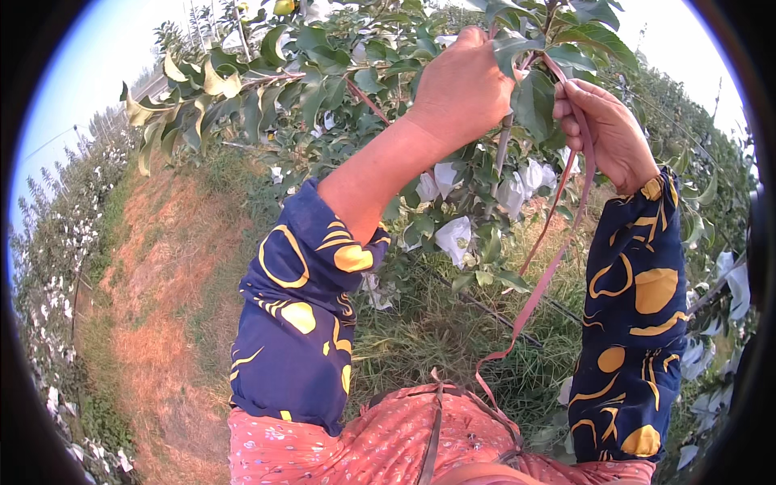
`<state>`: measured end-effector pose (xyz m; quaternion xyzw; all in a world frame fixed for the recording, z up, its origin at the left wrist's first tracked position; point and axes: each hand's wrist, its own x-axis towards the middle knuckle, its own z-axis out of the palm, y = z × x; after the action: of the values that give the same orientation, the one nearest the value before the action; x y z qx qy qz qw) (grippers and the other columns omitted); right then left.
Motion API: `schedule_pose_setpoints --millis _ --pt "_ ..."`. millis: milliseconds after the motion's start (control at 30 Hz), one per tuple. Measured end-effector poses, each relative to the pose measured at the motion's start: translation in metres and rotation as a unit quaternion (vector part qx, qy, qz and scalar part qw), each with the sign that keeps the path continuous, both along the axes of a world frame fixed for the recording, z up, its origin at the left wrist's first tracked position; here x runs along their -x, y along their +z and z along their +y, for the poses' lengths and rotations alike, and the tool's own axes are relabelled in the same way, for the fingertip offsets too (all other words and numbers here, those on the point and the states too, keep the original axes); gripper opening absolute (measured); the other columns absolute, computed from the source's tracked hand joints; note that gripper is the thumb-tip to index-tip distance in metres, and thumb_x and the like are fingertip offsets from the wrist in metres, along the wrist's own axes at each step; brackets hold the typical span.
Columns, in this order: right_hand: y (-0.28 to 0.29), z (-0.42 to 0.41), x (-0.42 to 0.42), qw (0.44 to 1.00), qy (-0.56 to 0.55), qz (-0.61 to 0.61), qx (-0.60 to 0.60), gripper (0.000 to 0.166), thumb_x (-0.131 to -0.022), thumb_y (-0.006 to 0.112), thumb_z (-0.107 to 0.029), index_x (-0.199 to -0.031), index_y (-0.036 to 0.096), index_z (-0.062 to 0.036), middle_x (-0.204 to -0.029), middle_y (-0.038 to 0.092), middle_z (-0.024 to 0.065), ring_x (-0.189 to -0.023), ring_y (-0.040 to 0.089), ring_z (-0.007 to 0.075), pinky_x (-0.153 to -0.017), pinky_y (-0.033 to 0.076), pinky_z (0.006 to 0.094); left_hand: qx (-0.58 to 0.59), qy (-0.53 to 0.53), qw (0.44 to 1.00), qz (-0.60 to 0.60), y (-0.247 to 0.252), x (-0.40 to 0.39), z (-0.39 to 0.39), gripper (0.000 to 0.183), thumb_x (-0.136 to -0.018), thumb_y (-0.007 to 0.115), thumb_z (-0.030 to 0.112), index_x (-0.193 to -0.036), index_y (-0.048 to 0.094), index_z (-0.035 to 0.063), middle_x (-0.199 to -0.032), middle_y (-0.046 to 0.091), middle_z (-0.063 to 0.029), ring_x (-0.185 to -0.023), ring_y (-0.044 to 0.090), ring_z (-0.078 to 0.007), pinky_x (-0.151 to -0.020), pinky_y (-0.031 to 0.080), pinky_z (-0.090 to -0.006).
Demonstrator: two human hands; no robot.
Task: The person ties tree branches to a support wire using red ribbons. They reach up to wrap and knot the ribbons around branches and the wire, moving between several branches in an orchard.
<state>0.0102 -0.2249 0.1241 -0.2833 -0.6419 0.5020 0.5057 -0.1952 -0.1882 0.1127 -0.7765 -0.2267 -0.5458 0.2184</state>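
A long pink tie strip point(533, 297) runs from the upper branch of a leafy fruit tree down to my waist. My right hand point(606, 127) pinches it between thumb and fingers, just right of the stem. On the other side my left hand point(464, 91) is closed at the stem, apparently on the strip's other part; a green leaf point(535, 106) covers its fingertips. Another narrow reddish length point(548, 221) hangs below my right hand. Behind the hands, a slim grey trunk or stake point(502, 148) shows among the leaves.
White fruit bags point(454, 239) hang on the lower branches. A leafy branch point(267, 79) reaches out to the left. Thin dark lines point(491, 309) cross the grass low down. Another tree row point(54, 242) stands beyond the strip of dry ground point(163, 291).
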Motion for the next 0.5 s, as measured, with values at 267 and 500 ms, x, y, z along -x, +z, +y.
schedule_pose_setpoints --millis 267,500 --pt "0.008 -0.003 -0.023 0.982 -0.128 -0.140 -0.012 0.020 -0.087 0.061 -0.024 -0.081 0.062 -0.0047 -0.056 0.042 -0.0081 -0.043 0.027 0.0006 -0.038 0.018 0.0188 0.068 -0.090 0.993 -0.036 -0.017 -0.023 -0.001 0.016 -0.079 0.063 0.019 -0.081 0.060 0.0037 -0.078 0.057 -0.0134 -0.077 0.057 -0.0323 -0.065 0.044 -0.0414" --pt "0.025 0.024 -0.014 0.946 -0.207 -0.237 -0.080 0.022 -0.087 0.054 -0.024 -0.070 0.052 -0.0107 -0.053 0.040 -0.0080 -0.037 0.028 0.0011 -0.034 0.018 0.0186 0.112 -0.158 0.980 -0.039 -0.015 -0.025 -0.022 0.019 -0.080 0.064 0.016 -0.094 0.062 0.0022 -0.080 0.060 -0.0119 -0.071 0.060 -0.0214 -0.063 0.045 -0.0332"
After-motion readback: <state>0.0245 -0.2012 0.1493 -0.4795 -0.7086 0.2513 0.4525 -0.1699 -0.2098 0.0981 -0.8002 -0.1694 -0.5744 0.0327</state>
